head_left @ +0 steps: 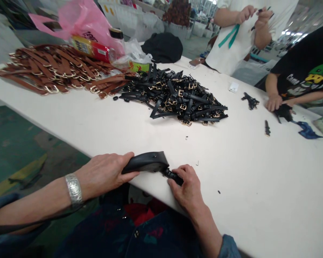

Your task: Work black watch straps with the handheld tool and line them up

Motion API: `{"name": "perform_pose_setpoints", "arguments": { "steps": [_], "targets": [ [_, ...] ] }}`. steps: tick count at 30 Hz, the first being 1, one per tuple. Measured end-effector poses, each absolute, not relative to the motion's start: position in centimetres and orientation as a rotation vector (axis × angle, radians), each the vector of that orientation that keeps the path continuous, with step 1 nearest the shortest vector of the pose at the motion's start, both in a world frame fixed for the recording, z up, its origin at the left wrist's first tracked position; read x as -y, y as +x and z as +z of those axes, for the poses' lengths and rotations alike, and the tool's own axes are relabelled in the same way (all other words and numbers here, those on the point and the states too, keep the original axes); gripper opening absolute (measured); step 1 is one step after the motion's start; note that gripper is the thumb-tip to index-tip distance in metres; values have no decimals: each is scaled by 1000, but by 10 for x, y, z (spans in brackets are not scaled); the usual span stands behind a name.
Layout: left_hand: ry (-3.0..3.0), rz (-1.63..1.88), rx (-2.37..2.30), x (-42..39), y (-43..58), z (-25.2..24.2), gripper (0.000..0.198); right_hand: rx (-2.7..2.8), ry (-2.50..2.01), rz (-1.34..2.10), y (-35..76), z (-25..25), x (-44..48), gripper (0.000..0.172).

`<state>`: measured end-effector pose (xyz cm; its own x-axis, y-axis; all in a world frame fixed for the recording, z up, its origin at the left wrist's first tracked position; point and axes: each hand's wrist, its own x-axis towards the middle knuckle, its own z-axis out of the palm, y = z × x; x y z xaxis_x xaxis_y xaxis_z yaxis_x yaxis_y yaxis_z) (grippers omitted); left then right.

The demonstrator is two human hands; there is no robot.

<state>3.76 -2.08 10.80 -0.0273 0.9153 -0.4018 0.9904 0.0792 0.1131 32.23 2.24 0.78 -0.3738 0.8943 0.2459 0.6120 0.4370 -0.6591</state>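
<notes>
My left hand (107,173) is wrapped round the grip of a black curved handheld device (146,162), shaped somewhat like a hair clipper; its exact kind I cannot tell. Between the thumb and fingers of my right hand (187,186) is a short black strap (173,175), mostly covered by the fingers. The strap's near end meets the broad head of the device, just over the table's front edge. Ahead of both hands lies a heap of black straps (188,100) with gold buckles.
Brown buckled straps (56,68) pile up at the left of the white table (118,129), beside a pink bag (80,21), a jar (117,39) and a black cap (163,48). Two people work across the table; one's hands (278,104) handle dark pieces. Small black scraps lie about.
</notes>
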Motion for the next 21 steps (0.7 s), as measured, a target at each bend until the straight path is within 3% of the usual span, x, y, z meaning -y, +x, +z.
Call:
{"name": "perform_pose_setpoints", "arguments": {
  "steps": [8, 21],
  "targets": [
    [1970, -285, -1962, 35, 32, 121, 32, 2098, -1245, 604, 320, 6, -22, 15],
    [1933, -306, -2028, 9, 44, 109, 47, 2134, -1288, 546, 318, 10, -18, 21]
  ]
}}
